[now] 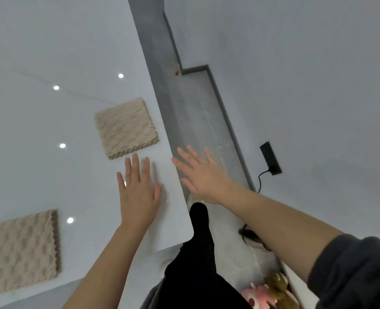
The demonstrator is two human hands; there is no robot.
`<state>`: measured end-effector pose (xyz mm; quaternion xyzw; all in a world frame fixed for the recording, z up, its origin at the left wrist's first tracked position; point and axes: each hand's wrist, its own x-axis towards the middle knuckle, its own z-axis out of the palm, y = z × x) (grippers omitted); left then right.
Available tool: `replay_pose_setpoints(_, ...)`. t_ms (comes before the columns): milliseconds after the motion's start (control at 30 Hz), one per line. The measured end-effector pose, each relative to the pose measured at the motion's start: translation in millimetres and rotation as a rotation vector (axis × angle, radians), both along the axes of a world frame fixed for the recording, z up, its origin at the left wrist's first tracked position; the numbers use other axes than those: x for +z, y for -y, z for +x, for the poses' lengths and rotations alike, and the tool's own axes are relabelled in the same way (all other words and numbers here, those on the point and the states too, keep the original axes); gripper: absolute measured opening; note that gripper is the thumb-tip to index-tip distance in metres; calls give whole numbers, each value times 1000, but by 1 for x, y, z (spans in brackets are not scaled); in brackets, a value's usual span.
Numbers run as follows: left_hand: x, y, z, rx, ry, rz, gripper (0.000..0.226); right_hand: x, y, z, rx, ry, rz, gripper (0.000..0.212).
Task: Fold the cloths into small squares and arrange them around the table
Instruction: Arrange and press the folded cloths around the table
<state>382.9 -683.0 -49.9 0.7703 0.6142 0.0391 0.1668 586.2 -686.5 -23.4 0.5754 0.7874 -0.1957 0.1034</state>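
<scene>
I see my left hand (pixel 137 192) flat over the table (pixel 51 52), fingers straight and spread, holding nothing; contact unclear. Right hand (pixel 202 175) is likewise spread and empty, past the table edge over the floor (pixel 195 121). Cloth (pixel 126 128) lies just beyond the left hand: square, no long axis, layered edge toward me. Second cloth (pixel 22 250) lies near-left.

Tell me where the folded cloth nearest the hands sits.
In the head view, the folded beige cloth lies on the white table near its right edge, just beyond the left hand.
</scene>
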Motion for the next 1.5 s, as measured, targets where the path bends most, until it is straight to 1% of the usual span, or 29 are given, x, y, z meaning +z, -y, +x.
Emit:
replay_pose_setpoints(133, -10, -34, 15, 140, 39, 10, 63, -8, -48, 19, 36, -17, 5, 58)
replay_pose_setpoints(267, -12, -75, 17, 339, 63, 29, 63, -15, -93, 19, 97, -64, 0, 59)
replay_pose_setpoints(367, -12, -102, 16, 511, 110, 14, 63, -20, -126, 6, 94, -115, 14, 62)
replay_pose_setpoints(600, -19, -118, 35, 812, 135, -7, 63, -27, -196, -15, 183, -175, -6, 60)
replay_pose_setpoints(700, -18, -117, 47, 967, 221, 32, 64, -33, -226, -16, 274, -164, 1, 60)
replay_pose_setpoints(767, -17, -119, 59, 1059, 281, 59, 67, -34, -245, -18, 371, -185, -26, 60)
replay_pose_setpoints(833, -18, -126, 73, 1151, 298, 63, 70, -33, -261, -19, 488, -202, -53, 60)
replay_pose_setpoints(933, -22, -144, 92, 1296, 266, 43, 74, -30, -285, -18, 661, -218, -83, 57)
replay_pose_setpoints(1033, -28, -164, 100, 1316, 220, 59, 72, -31, -304, -17, 803, -234, -60, 50)
replay_pose_setpoints(1133, -33, -179, 102, 1296, 190, 65, 70, -35, -320, -12, 852, -211, -39, 49)
replay_pose_setpoints(1267, -36, -194, 99, 1239, 134, 64, 69, -41, -339, -8, 822, -216, -14, 50)
replay_pose_setpoints(1367, -36, -202, 94, 1234, 125, 57, 69, -44, -343, -12, 815, -220, -1, 52)
replay_pose_setpoints(1500, -35, -200, 93, 1251, 103, 39, 69, -44, -346, -18, 823, -258, -36, 55)
